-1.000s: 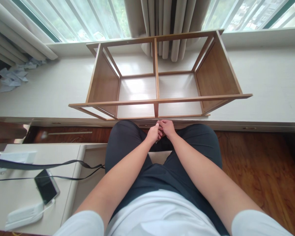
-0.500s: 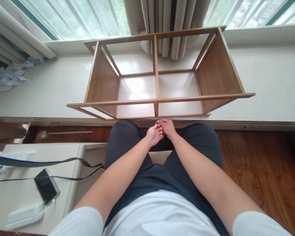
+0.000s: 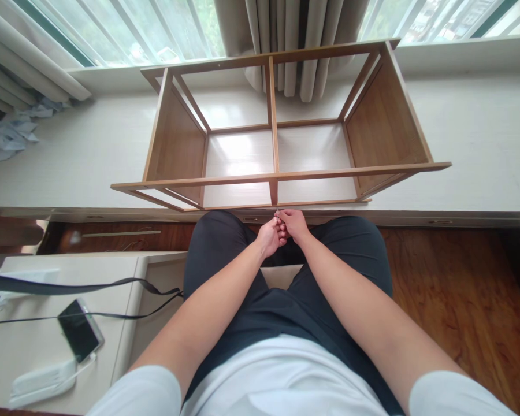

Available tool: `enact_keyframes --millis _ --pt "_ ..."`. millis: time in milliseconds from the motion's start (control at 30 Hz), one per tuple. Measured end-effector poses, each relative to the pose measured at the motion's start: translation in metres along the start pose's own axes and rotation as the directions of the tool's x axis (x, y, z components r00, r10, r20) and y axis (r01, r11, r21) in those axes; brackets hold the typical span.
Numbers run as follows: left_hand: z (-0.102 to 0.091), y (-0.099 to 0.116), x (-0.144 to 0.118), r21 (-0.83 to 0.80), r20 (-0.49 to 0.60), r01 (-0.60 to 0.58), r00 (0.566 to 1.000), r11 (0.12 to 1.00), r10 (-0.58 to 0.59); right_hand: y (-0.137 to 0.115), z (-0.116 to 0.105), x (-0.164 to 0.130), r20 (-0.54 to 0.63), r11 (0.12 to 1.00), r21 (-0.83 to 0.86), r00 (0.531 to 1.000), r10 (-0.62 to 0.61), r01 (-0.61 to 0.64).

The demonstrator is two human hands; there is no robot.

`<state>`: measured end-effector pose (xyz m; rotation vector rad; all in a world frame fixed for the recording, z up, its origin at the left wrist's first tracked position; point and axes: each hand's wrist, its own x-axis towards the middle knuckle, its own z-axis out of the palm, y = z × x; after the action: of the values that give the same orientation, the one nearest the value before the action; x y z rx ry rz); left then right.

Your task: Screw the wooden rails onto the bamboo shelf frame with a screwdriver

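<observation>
My left hand and my right hand meet between my knees, just in front of the ledge edge. The fingers of both are closed and touch one another. Something tiny and thin pokes up from the pinched fingertips, too small to name. Right ahead of them a wooden frame rests on the pale ledge. It has an upright divider in the middle, a solid left side panel and a solid right side panel.
At the left stands a pale desk with a phone, a white power strip and dark straps. Crumpled paper lies on the ledge's far left. Curtains hang behind the frame.
My hands stay together at nearly the same spot, with the fingers shifting slightly. The view has tilted a little; the frame stands where it was.
</observation>
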<state>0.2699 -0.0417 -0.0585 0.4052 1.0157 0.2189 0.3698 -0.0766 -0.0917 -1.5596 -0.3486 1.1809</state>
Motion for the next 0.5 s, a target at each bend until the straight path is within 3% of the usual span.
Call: enact_keyframes --millis 67,133,233,300,400,500 --pt "-0.001 -0.002 0.001 0.179 -0.093 -0.061 0.993 0.982 0.079 0.002 0.0 0.001 0.01 1.0 -0.011 1.0 -0.005 0.005" --pt "-0.003 -0.005 0.001 0.421 -0.153 -0.162 0.957 0.893 0.245 0.004 -0.001 0.004 0.004 0.999 -0.042 1.0 -0.023 0.023" --pt "-0.007 -0.01 0.002 0.708 -0.083 -0.311 0.855 0.634 0.512 0.006 -0.002 0.007 -0.029 0.995 -0.077 0.998 -0.058 0.056" --pt "-0.01 -0.01 0.003 0.783 -0.036 -0.346 0.805 0.518 0.592 0.005 -0.002 0.007 -0.038 0.994 -0.085 0.997 -0.066 0.062" --pt "-0.012 -0.01 0.004 0.792 -0.02 -0.361 0.79 0.493 0.612 0.002 -0.002 0.004 -0.039 0.993 -0.097 0.997 -0.069 0.064" --pt "-0.011 -0.01 0.007 0.741 -0.031 -0.384 0.8 0.551 0.599 -0.001 -0.002 0.0 -0.027 0.995 -0.081 0.998 -0.063 0.061"
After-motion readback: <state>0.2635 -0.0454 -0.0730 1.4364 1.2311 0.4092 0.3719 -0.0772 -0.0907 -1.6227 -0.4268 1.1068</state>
